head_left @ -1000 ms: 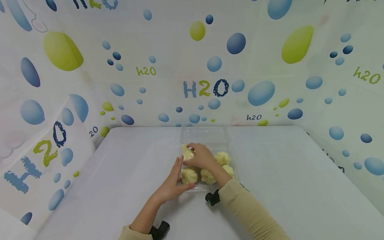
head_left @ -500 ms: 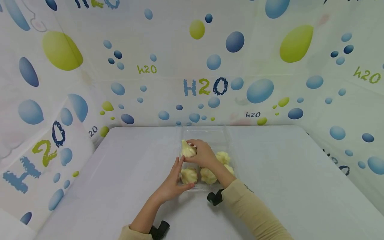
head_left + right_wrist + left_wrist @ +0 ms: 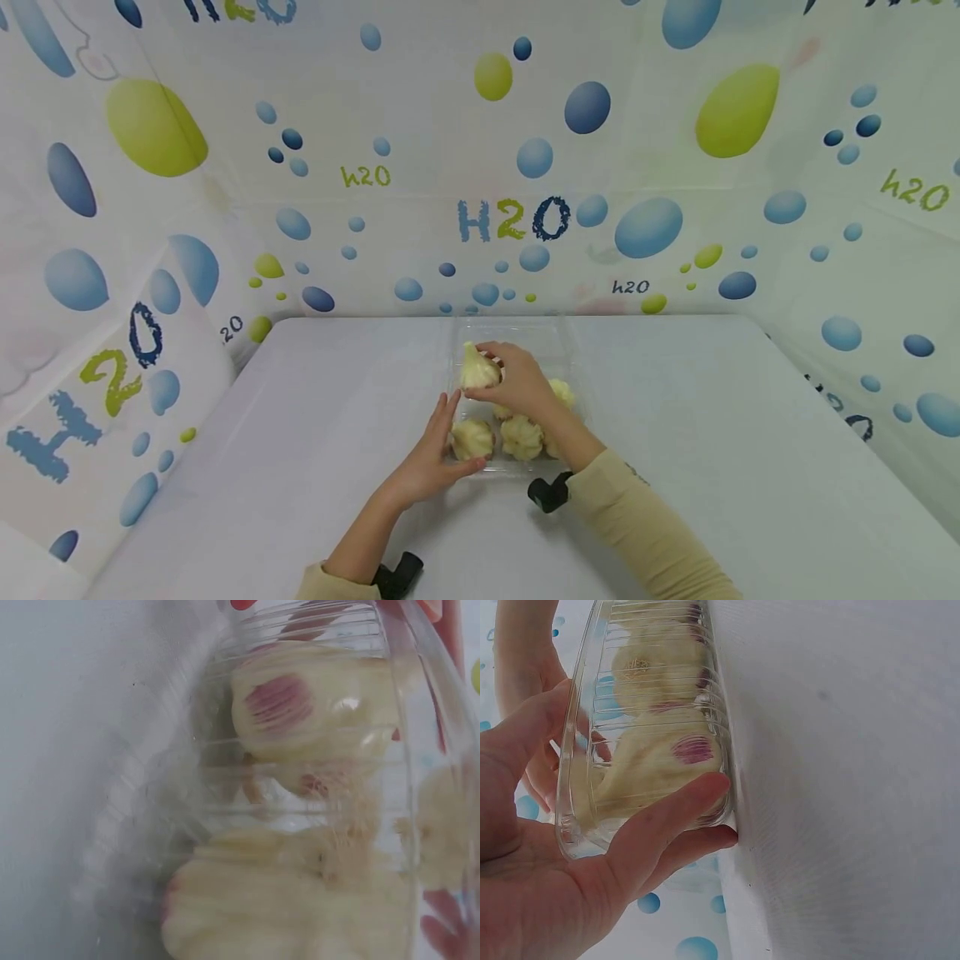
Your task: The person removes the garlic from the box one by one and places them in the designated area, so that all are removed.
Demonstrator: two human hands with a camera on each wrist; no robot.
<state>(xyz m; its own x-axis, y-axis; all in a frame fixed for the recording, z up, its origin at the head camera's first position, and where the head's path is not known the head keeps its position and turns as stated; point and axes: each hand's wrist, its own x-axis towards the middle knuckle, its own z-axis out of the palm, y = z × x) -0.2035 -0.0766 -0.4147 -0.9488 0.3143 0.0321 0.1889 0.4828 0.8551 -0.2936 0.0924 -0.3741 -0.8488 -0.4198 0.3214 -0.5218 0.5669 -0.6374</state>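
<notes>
My right hand (image 3: 522, 385) pinches a garlic bulb (image 3: 477, 372) between thumb and fingertips, its stem pointing up, over the left part of a clear plastic container (image 3: 517, 335). My left hand (image 3: 426, 468) holds the container's near left corner. In the left wrist view, its fingers (image 3: 671, 806) lie against the ribbed wall (image 3: 570, 795). Other pale bulbs sit inside: a front-left bulb (image 3: 472, 439), a front-middle bulb (image 3: 522, 437) and a right-side bulb (image 3: 561, 392) partly behind my right wrist. Purple patches show on a bulb (image 3: 307, 705) through the plastic.
The container's raised lid part lies toward the back of the white table (image 3: 352, 392). A patterned curtain (image 3: 420, 250) stands behind the table and at both sides. Dark wrist camera mounts (image 3: 550, 492) sit beneath the beige sleeves (image 3: 637, 521).
My right hand has lifted the garlic bulb slightly and moved it a little to the right and back. My left hand has stayed at the container's corner.
</notes>
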